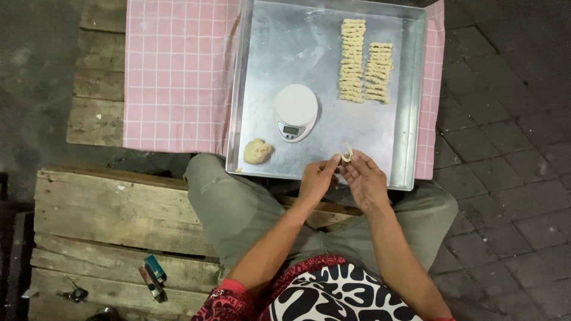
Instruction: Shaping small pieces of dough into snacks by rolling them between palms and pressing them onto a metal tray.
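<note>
dough strip (347, 154): small, soft, light, tears easily; over the metal tray (309, 53) near edge
left hand (317, 178): fingertips pinching one strip end
right hand (366, 181): pinching the other end
hold: gently, by the ends

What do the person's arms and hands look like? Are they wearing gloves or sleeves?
No gloves: both the left hand and the right hand are bare, with no rings or watch that I can see. The forearms are bare too. A short red patterned sleeve covers the upper left arm.
</note>
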